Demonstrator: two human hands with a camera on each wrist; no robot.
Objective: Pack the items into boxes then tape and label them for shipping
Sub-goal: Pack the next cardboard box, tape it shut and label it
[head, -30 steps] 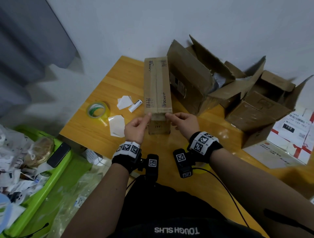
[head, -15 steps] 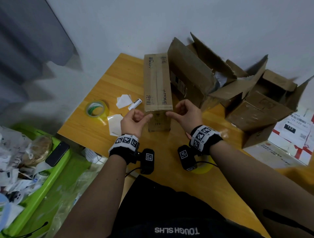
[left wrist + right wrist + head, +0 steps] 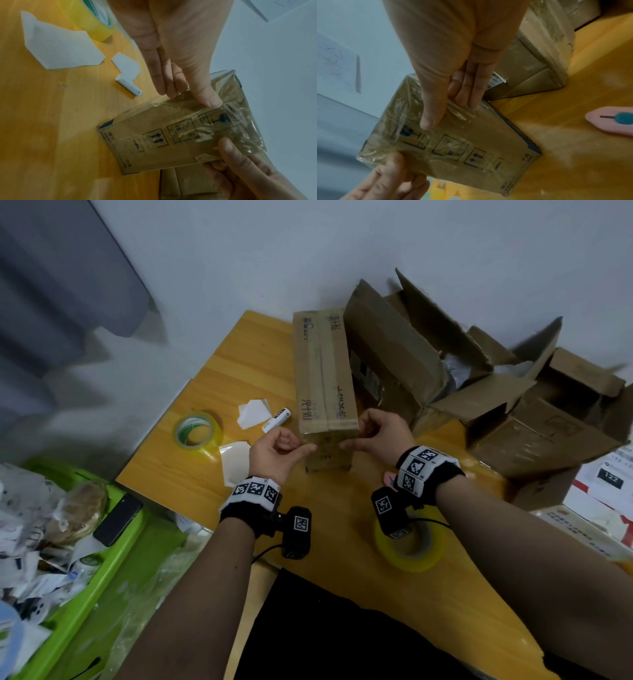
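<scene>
Two thumbs (image 3: 208, 97) on box (image 3: 323, 371), wrinkled tape (image 3: 240, 125) wrist-view only

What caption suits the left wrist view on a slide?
Left hand and right hand press clear tape onto the end of a cardboard box.
</scene>
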